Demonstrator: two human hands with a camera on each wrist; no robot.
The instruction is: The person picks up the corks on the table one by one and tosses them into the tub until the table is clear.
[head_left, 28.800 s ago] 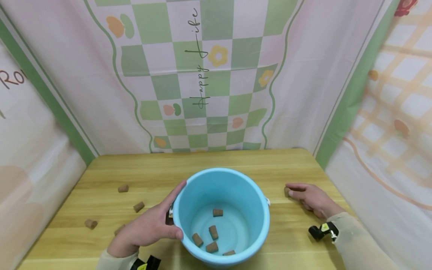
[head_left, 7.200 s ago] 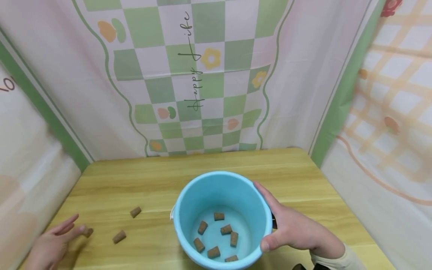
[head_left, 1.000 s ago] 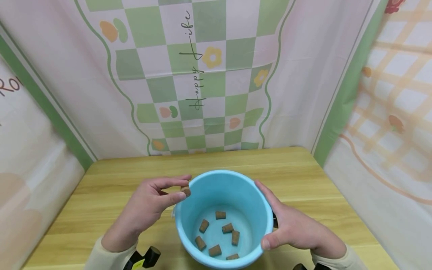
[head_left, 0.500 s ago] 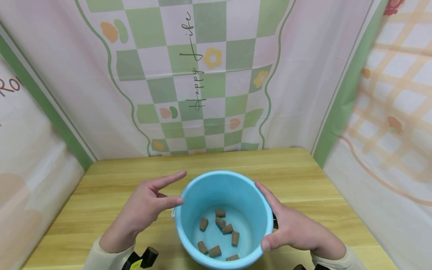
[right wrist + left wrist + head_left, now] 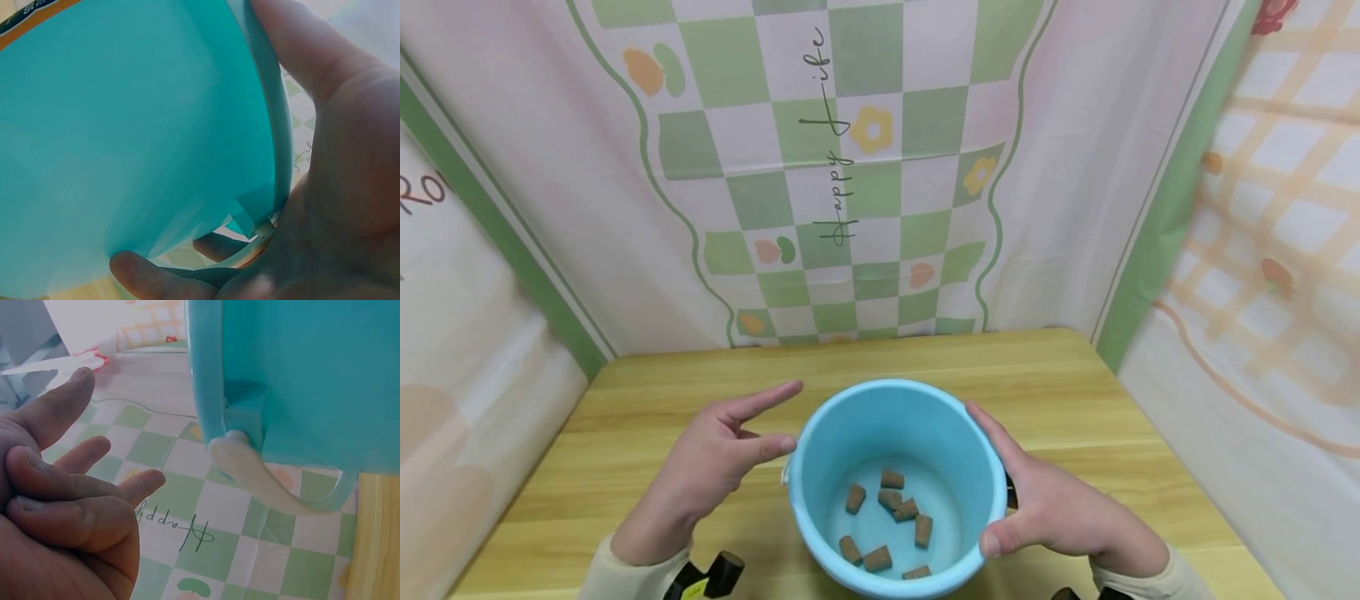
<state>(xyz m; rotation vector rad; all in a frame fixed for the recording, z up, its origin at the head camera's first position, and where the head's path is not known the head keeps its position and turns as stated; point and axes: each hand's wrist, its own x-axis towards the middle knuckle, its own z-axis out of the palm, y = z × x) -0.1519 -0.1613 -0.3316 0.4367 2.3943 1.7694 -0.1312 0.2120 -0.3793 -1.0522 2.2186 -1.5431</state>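
Note:
A light blue bucket (image 5: 800,508) stands upright on the wooden table, with several brown corks (image 5: 877,558) on its floor. My left hand (image 5: 718,454) hovers just left of the rim and holds nothing. Its index finger and thumb point apart, while the left wrist view shows other fingers of that hand (image 5: 75,506) bent. Close by there hangs the bucket's white handle (image 5: 269,487). On the opposite side my right hand (image 5: 1060,512) grips the bucket, thumb on the rim and fingers against the outer wall. The right wrist view has the fingers (image 5: 147,275) under the wall near the handle.
The wooden table (image 5: 700,375) reaches back to a checkered cloth (image 5: 865,208). Printed cloth panels rise at the left (image 5: 467,333) and right (image 5: 1247,333) sides. A black strapped wrist camera (image 5: 722,573) sits on my left wrist.
The left hand released a cork into the bucket, where it lies among the others. Since then that hand has drawn slightly left, fingers spread. The right hand keeps its grip.

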